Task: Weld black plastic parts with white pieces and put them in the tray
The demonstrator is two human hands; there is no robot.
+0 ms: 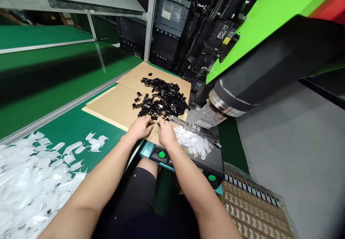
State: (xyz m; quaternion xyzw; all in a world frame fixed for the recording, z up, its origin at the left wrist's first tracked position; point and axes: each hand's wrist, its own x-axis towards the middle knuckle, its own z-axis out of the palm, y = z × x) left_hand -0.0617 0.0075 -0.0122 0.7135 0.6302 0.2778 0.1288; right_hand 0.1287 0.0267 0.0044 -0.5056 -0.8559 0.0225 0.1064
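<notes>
My left hand [140,127] is at the near edge of the cardboard, its fingers closed in a pinch. A small black plastic part [151,123] shows at the fingertips. Just to its right, my right hand [166,133] also has its fingers closed, with a dark bit of another black part [159,124] at the tips. The two hands are a little apart. Right behind them lies a heap of black plastic parts [167,99], loosely spread on the cardboard sheet [107,104]. Beside my right hand is a pile of thin white plastic pieces [192,142].
A machine head [211,115] with a black and green housing stands close on the right. Green buttons [162,154] face me at the front. More white pieces [29,181] cover the green bench at left. A tray of parts [253,210] is low right; crates [172,14] stand behind.
</notes>
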